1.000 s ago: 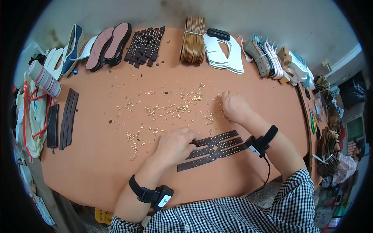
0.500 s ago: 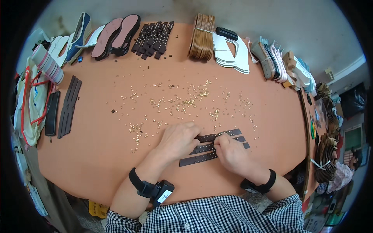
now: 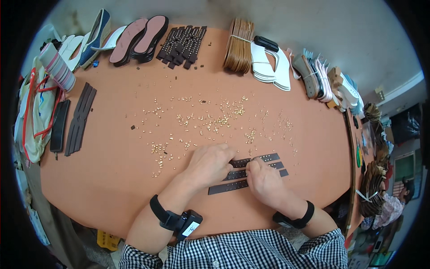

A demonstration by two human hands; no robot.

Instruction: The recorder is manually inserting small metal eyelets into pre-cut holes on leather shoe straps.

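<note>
On the bench (image 3: 134,201), the dark studded strap piece (image 3: 229,186) slants lengthwise away to your right, your right hand (image 3: 268,181) over its middle, fingers pinched together, your left hand (image 3: 209,163) at its left part, grip hidden.

No text is legible — neither on the white label (image 3: 191,228) of the left wrist device (image 3: 191,215) nor on the yellow packet (image 3: 107,240).

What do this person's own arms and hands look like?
The left hand and right hand are ungloved. The sleeves are black-and-white check, ending short of the wrists. The left wrist strap is black, with a black box bearing a white label; the right wrist strap is black too, its dark case partly hidden.
</note>
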